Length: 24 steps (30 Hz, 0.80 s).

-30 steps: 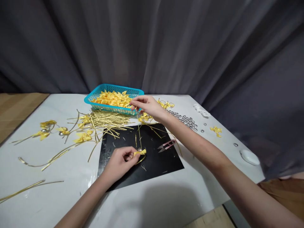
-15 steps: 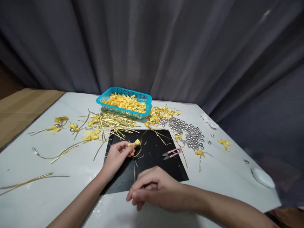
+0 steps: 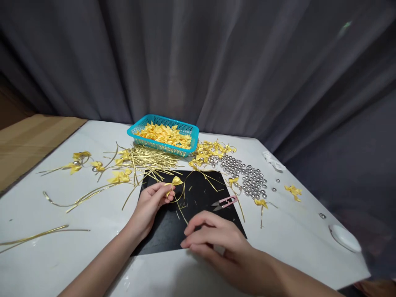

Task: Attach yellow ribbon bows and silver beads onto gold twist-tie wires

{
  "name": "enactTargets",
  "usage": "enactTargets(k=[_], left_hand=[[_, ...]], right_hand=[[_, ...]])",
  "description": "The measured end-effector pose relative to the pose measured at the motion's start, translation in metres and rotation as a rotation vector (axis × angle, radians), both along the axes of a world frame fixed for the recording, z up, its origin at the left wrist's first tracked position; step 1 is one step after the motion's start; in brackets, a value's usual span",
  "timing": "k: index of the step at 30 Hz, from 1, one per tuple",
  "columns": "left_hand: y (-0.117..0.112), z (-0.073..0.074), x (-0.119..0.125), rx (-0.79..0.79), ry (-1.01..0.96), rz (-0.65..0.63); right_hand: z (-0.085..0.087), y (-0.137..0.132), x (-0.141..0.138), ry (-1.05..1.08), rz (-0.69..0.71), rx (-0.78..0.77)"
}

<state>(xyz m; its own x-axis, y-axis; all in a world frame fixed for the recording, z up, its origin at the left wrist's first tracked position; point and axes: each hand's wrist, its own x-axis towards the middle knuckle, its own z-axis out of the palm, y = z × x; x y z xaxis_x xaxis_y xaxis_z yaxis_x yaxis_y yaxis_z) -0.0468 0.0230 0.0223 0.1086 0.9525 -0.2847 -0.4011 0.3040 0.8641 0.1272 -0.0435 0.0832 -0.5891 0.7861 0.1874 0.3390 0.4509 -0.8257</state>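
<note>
My left hand [image 3: 154,203] is closed in a pinch on a yellow ribbon bow [image 3: 177,180] over the black mat [image 3: 161,237]. A thin gold cord [image 3: 182,213] loops behind the bow, and one strand slants down toward me. My right hand [image 3: 216,243], nearer the front edge, has its curled fingertips at the lower end of this strand; the contact itself is partly hidden by the fingers. Right of the bow, pink-handled thread snips [image 3: 228,201] lie on the mat among small gold clippings.
Behind the mat stands a blue basket [image 3: 193,145] of yellow bows, with a pile of gold cords [image 3: 151,156] before it. Silver beads [image 3: 253,181] spread to the right. Bows on cords [image 3: 120,176] lie left. A white oval object [image 3: 345,238] sits near the right edge.
My right hand has moved right and slightly up, its fingers a little more spread. The cord strand, near vertical before, now slants to the right. The bow has turned slightly in my left hand.
</note>
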Motion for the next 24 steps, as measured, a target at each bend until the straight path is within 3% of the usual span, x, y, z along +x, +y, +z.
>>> enactTargets(k=[3, 7, 11, 24], left_hand=[[-0.002, 0.002, 0.002, -0.014, -0.041, -0.018], [-0.007, 0.003, 0.004, -0.032, -0.085, -0.074], [-0.011, 0.003, 0.006, -0.065, -0.111, -0.128], [-0.019, 0.003, 0.017, -0.189, -0.158, -0.162]], right_hand=[[0.002, 0.008, -0.001, 0.035, -0.028, 0.173], [-0.023, 0.023, -0.005, 0.034, -0.220, 0.316], [-0.039, 0.028, -0.006, 0.001, -0.405, 0.309], [-0.042, 0.023, -0.003, -0.041, -0.446, 0.321]])
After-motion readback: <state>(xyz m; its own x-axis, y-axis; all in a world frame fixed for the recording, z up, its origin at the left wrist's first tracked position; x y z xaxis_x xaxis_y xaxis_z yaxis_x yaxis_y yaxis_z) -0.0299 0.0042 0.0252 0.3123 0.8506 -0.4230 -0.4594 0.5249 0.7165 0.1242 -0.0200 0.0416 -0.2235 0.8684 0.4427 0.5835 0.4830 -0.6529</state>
